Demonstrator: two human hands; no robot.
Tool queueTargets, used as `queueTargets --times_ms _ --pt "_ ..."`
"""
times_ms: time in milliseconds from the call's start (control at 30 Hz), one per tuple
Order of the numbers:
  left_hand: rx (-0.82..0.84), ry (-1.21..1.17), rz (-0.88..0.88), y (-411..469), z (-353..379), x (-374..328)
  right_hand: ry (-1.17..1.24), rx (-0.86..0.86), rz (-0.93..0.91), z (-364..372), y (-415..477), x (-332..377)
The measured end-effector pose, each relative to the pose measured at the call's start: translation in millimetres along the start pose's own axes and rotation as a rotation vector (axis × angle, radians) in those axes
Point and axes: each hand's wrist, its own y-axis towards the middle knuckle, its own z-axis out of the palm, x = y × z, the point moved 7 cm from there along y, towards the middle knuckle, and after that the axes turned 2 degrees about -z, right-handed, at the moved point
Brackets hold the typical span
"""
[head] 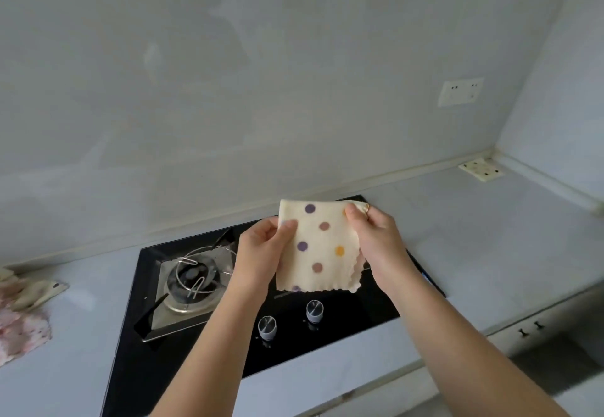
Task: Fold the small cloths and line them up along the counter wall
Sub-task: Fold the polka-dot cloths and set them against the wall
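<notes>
A cream cloth with purple, brown and orange dots (322, 246) hangs in the air above the black hob, folded double. My left hand (261, 250) pinches its left edge with thumb in front. My right hand (376, 237) grips its upper right corner. One folded dotted cloth (481, 170) lies flat in the far right corner against the counter wall. A pile of loose cloths (23, 305), cream and pink-patterned, lies at the left edge of the counter.
The black glass hob (343, 335) fills the counter's middle, with a gas burner (192, 281) on its left and two knobs (291, 318) at the front. A wall socket (461, 91) sits above the right counter. Drawer handles (531, 328) show below the counter edge.
</notes>
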Motion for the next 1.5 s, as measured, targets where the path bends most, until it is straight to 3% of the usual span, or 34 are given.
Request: queueTargets --times_ms 133,400,600,833,1100,1333,1500 --pt "0.120 -0.030 -0.076 23 69 16 -0.033 0.012 0.030 -56 33 -18" --pt "0.073 0.030 -0.138 79 187 38 -0.039 0.160 0.107 -149 116 -54" --pt "-0.034 -0.078 -0.217 112 264 37 -0.089 0.406 0.180 -214 158 -58" --pt "0.066 -0.052 -0.209 164 348 41 -0.124 0.387 0.202 -285 222 -75" --pt "0.131 -0.286 -0.434 249 493 127 -0.140 0.222 0.319 -397 360 -151" --pt "0.161 -0.109 -0.569 334 625 191 -0.326 0.060 0.349 -498 503 -208" --pt "0.133 0.041 -0.501 403 697 210 -0.453 0.034 0.269 -541 585 -238"
